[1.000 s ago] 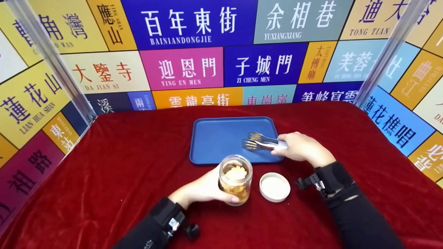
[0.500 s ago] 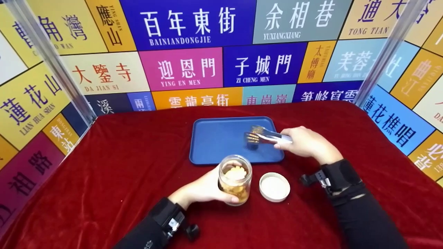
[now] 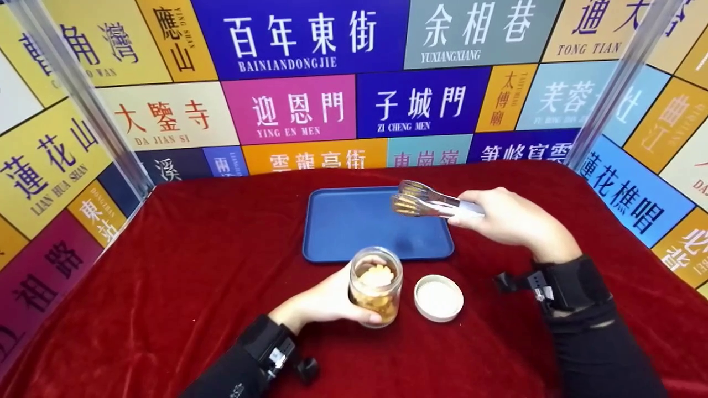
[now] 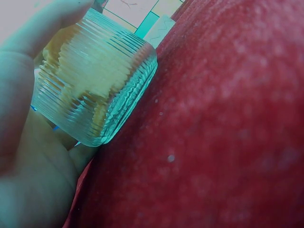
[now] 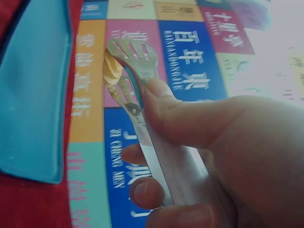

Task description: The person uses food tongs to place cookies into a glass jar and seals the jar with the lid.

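My left hand (image 3: 326,298) grips a ribbed glass jar (image 4: 90,71) from its left side, thumb across the front. Pale yellow biscuits with ridged edges (image 3: 377,276) show through its open mouth. In my right hand (image 3: 506,218) is a pair of metal tongs (image 3: 442,205) with slotted heads, held by the handles above the right part of the blue tray (image 3: 354,221). The right wrist view shows a yellowish ridged biscuit (image 5: 112,70) between the tong heads, the thumb pressing one arm and the fingers curled round the other.
Right of the jar, a round white-lined lid (image 3: 438,298) lies upside down on the red cloth (image 3: 221,237). Behind the table stands a wall of coloured sign panels (image 3: 298,36), with metal posts (image 3: 625,83) at both sides.
The right hand has lifted the tongs from low over the tray and moved up and to the right. Jar, left hand, lid and tray have stayed in place.
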The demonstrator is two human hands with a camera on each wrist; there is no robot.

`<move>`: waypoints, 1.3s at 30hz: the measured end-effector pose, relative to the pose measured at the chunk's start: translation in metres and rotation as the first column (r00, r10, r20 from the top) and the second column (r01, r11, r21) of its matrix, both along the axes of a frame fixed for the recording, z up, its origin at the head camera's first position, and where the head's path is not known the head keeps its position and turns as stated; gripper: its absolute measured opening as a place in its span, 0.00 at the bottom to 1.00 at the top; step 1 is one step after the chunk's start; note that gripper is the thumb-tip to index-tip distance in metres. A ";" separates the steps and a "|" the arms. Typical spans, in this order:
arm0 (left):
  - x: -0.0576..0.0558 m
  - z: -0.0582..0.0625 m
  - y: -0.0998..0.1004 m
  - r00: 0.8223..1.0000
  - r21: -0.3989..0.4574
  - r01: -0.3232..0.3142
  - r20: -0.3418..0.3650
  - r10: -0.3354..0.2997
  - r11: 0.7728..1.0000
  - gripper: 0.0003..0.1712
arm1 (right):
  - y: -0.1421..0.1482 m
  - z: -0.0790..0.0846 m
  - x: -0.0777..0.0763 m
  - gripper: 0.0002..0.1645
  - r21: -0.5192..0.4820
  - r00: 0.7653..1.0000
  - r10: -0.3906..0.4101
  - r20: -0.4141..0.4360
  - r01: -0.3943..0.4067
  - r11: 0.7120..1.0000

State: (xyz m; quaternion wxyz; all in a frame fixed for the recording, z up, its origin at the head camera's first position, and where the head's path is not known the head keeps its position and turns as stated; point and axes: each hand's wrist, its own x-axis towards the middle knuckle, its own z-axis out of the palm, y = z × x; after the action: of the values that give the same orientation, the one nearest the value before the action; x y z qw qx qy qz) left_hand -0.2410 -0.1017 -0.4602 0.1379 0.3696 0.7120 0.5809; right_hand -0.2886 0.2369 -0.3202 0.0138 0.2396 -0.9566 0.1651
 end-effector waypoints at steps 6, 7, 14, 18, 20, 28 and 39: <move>0.000 0.000 0.000 1.000 -0.001 -0.005 -0.013 0.005 1.000 0.53 | -0.005 0.017 0.020 0.19 -0.018 0.998 0.058 -0.041 -0.058 0.998; 0.000 0.000 0.000 1.000 0.000 -0.004 -0.012 0.004 1.000 0.53 | -0.006 0.020 0.023 0.18 -0.023 0.997 0.067 -0.046 -0.068 0.997; 0.000 -0.001 0.000 1.000 0.008 0.010 -0.006 -0.009 1.000 0.53 | -0.010 0.037 0.047 0.18 -0.039 0.991 0.124 -0.046 -0.126 0.991; -0.001 -0.001 0.000 1.000 0.014 0.014 -0.001 -0.014 1.000 0.53 | -0.013 0.045 0.058 0.19 -0.038 0.987 0.157 -0.022 -0.158 0.987; -0.001 -0.002 0.000 1.000 0.012 0.013 0.005 -0.013 1.000 0.53 | -0.015 0.047 0.063 0.19 -0.041 0.983 0.181 -0.012 -0.181 0.983; 0.001 -0.002 0.000 1.000 0.008 -0.002 0.025 0.002 1.000 0.52 | -0.020 0.049 0.070 0.17 -0.056 0.961 0.275 0.027 -0.273 0.960; 0.002 -0.001 0.001 0.997 0.004 0.017 0.075 -0.018 1.000 0.52 | -0.027 0.041 0.067 0.12 0.011 0.924 0.381 0.047 -0.381 0.924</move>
State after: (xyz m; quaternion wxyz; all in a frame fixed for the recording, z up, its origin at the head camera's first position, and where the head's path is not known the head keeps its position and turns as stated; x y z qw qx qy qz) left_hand -0.2393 -0.1011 -0.4611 0.1692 0.3538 0.7022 0.5943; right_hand -0.2213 0.2102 -0.2795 -0.0419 0.4173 -0.8935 0.1602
